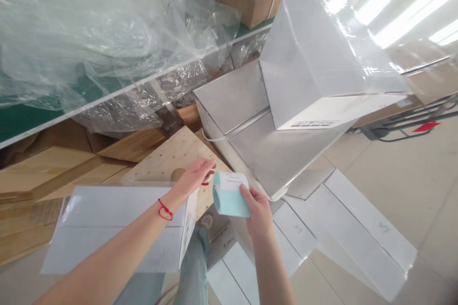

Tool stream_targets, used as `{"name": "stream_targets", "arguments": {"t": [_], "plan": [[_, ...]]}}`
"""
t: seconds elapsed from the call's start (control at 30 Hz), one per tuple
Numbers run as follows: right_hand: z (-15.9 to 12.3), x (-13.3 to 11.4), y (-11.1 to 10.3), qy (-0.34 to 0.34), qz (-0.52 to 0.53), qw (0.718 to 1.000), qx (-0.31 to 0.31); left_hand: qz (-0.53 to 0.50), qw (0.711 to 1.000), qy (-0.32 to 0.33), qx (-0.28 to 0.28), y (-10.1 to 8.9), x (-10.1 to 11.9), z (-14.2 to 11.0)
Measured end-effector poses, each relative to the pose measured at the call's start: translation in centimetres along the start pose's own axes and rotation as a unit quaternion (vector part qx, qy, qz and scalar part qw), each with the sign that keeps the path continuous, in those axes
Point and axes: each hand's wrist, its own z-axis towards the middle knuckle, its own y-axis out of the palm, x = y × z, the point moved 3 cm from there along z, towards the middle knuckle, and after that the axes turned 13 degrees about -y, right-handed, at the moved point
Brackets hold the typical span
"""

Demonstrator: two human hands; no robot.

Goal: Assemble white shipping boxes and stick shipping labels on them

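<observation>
My right hand (258, 207) grips a curled strip of labels (232, 200), light blue with a white printed part on top; the thumb presses on its right side. Just left of the strip, my left hand (198, 175) is closed, its fingers curled together. A small red and white bit shows beneath those fingers, too small to name. Both hands are above a wooden board (161, 157) with a round hole. Around my left wrist is a red string bracelet (165, 209).
A white box (118, 228) is under my left forearm. Ahead stand a large silver-grey carton (272, 147) and a wrapped white box (315, 66) on top. More white boxes (358, 228) lie on the tiled floor. Clear plastic film (107, 24) covers a green table at upper left.
</observation>
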Motion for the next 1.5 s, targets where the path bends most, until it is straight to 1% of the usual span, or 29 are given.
{"name": "stream_targets", "arguments": {"t": [0.07, 0.13, 0.23, 0.33, 0.43, 0.53, 0.6, 0.63, 0.67, 0.7, 0.8, 0.83, 0.87, 0.9, 0.93, 1.0, 1.03, 1.07, 1.1, 1.17, 1.2, 1.27, 1.33, 1.43, 1.5], "plan": [[-0.1, -0.4, 0.1, -0.034, -0.026, 0.999, -0.028, -0.007, 1.000, -0.009, -0.014, 0.6, -0.6, -0.5], [-0.4, -0.6, 0.0, -0.082, -0.094, 0.989, -0.075, -0.009, 0.999, 0.002, -0.034, 1.1, -1.0, -1.0], [-1.1, -0.7, -0.5, -0.151, -0.220, 0.956, -0.124, 0.000, 0.997, 0.024, -0.079, 1.6, -0.9, -1.8], [-1.4, -0.9, -1.1, -0.207, -0.307, 0.919, -0.134, 0.022, 0.994, 0.044, -0.099, 1.6, -0.4, -2.3], [-1.4, -1.6, -1.5, -0.262, -0.355, 0.884, -0.150, 0.065, 0.990, 0.091, -0.085, 1.6, 0.2, -2.7], [-1.4, -2.6, -1.6, -0.304, -0.379, 0.851, -0.199, 0.130, 0.979, 0.145, -0.055, 1.6, 0.7, -3.1], [-1.5, -3.2, -1.4, -0.323, -0.387, 0.832, -0.233, 0.168, 0.973, 0.158, -0.034, 1.7, 0.8, -3.4], [-1.6, -3.4, -1.3, -0.327, -0.386, 0.828, -0.243, 0.183, 0.970, 0.158, -0.024, 1.7, 0.9, -3.6], [-1.7, -3.5, -1.3, -0.322, -0.380, 0.831, -0.245, 0.193, 0.968, 0.157, -0.016, 1.8, 1.0, -3.8], [-1.8, -3.5, -1.3, -0.307, -0.369, 0.844, -0.241, 0.200, 0.967, 0.157, -0.010, 1.8, 1.1, -4.1], [-1.9, -3.0, -1.1, -0.210, -0.283, 0.911, -0.215, 0.212, 0.964, 0.162, -0.012, 2.2, 1.5, -4.9], [-2.0, -2.8, -1.0, -0.182, -0.248, 0.928, -0.211, 0.217, 0.962, 0.164, -0.013, 2.4, 1.6, -5.2], [-2.1, -2.6, -0.9, -0.166, -0.220, 0.938, -0.210, 0.224, 0.961, 0.164, -0.011, 2.4, 1.7, -5.5], [-2.1, -2.6, -0.7, -0.165, -0.202, 0.942, -0.211, 0.234, 0.958, 0.164, -0.002, 2.4, 1.8, -5.7], [-2.1, -2.6, -0.6, -0.175, -0.196, 0.941, -0.214, 0.247, 0.954, 0.169, 0.014, 2.4, 1.9, -5.8], [-2.1, -2.9, -0.5, -0.210, -0.206, 0.930, -0.222, 0.271, 0.942, 0.191, 0.048, 2.1, 2.2, -5.9], [-2.0, -3.1, -0.4, -0.229, -0.212, 0.923, -0.227, 0.279, 0.937, 0.205, 0.051, 1.9, 2.3, -5.9], [-1.9, -3.3, -0.4, -0.246, -0.217, 0.916, -0.233, 0.280, 0.935, 0.213, 0.036, 1.9, 2.4, -5.9], [-1.8, -3.5, -0.4, -0.261, -0.221, 0.909, -0.239, 0.275, 0.938, 0.209, 0.007, 1.8, 2.5, -5.8], [-1.5, -3.9, -0.4, -0.282, -0.229, 0.897, -0.252, 0.253, 0.949, 0.178, -0.054, 1.9, 2.4, -5.5], [-1.5, -3.9, -0.3, -0.288, -0.234, 0.893, -0.256, 0.242, 0.955, 0.160, -0.068, 1.9, 2.4, -5.3], [-1.3, -3.9, -0.3, -0.286, -0.245, 0.891, -0.253, 0.226, 0.963, 0.136, -0.053, 1.9, 2.4, -5.1], [-1.0, -3.8, -0.4, -0.264, -0.256, 0.900, -0.235, 0.219, 0.966, 0.134, -0.020, 2.0, 2.5, -4.9], [-0.2, -4.5, -0.8, -0.231, -0.278, 0.910, -0.202, 0.217, 0.961, 0.170, 0.010, 2.6, 3.5, -4.7], [0.7, -6.2, -1.1, -0.245, -0.306, 0.901, -0.185, 0.217, 0.953, 0.211, 0.018, 3.4, 5.1, -4.3]]}}
